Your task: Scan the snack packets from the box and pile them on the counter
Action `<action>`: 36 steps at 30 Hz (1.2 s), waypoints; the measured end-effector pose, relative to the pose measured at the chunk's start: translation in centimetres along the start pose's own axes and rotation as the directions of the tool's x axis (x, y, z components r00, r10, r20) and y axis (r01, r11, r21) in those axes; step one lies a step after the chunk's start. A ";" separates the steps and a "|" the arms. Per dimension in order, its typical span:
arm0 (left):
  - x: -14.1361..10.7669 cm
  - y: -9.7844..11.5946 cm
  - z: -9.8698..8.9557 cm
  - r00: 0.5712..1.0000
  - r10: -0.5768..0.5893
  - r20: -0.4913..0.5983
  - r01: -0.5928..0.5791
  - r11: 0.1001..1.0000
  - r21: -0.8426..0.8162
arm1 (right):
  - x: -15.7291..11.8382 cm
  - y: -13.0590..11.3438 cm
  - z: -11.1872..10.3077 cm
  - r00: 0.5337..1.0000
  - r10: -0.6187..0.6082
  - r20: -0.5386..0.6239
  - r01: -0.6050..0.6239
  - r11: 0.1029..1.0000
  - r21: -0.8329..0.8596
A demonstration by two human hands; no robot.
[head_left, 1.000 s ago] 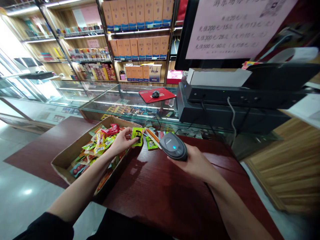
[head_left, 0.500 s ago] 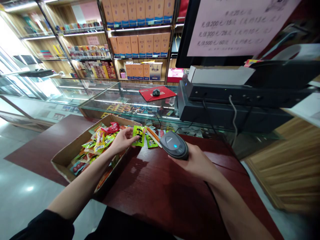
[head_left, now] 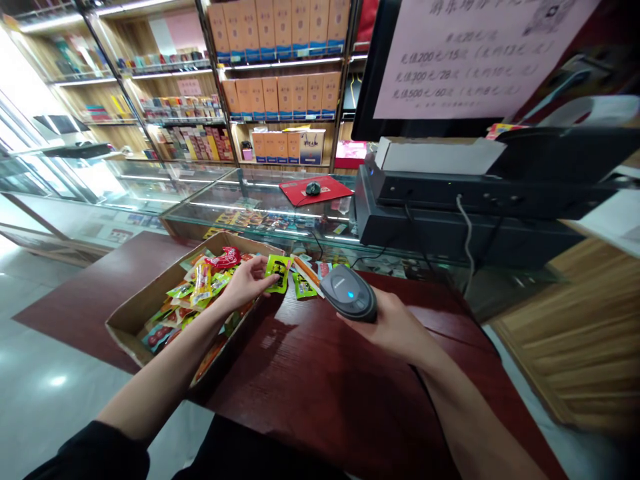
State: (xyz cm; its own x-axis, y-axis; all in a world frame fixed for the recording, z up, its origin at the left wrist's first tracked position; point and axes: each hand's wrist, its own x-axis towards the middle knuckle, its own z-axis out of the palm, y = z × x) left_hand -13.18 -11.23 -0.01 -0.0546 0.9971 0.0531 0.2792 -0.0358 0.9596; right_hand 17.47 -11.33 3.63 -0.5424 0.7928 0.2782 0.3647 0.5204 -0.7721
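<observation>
Pinched in my left hand [head_left: 249,281] is a small green snack packet [head_left: 279,272], held upright at the right edge of a cardboard box [head_left: 123,341]. Many wrapped snacks [head_left: 203,283] in mixed colours fill that box. My right hand [head_left: 395,323] wraps round a dark grey barcode scanner [head_left: 349,292], whose nose points toward the packet and whose top shows a blue light. Between the packet and the scanner, another green packet [head_left: 303,285] and a long orange snack stick [head_left: 306,269] lie on the dark red table [head_left: 300,360]. The scanner's grip is hidden below its head.
Behind the table runs a glass display counter [head_left: 240,193] with a black mouse [head_left: 313,189] on a red mat [head_left: 335,190]. A monitor with a pink notice [head_left: 465,67] stands above a black cash drawer [head_left: 450,230] at right. A cable [head_left: 430,400] trails beneath my right forearm.
The view has tilted up slightly, so everything sits a little lower. Both hands keep nearly the same pose with the packet and the scanner.
</observation>
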 end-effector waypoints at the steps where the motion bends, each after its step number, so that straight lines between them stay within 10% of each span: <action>1: 0.0 0.1 0.0 1.000 -0.002 -0.001 0.002 1.000 -0.002 | 0.0 0.0 0.0 1.000 -0.002 -0.001 0.002 1.000 0.002; 36: -0.5 1.7 1.9 0.998 -0.065 0.027 0.070 0.973 -0.219 | -0.4 -2.4 2.2 0.969 0.016 0.247 -0.044 0.993 0.108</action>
State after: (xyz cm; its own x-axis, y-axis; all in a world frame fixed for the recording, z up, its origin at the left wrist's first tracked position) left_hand -10.87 -11.66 1.08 -0.0468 0.9988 -0.0171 0.0581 0.0198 0.9981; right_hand 15.11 -13.59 4.14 -0.7062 0.6984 0.1161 0.3047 0.4478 -0.8406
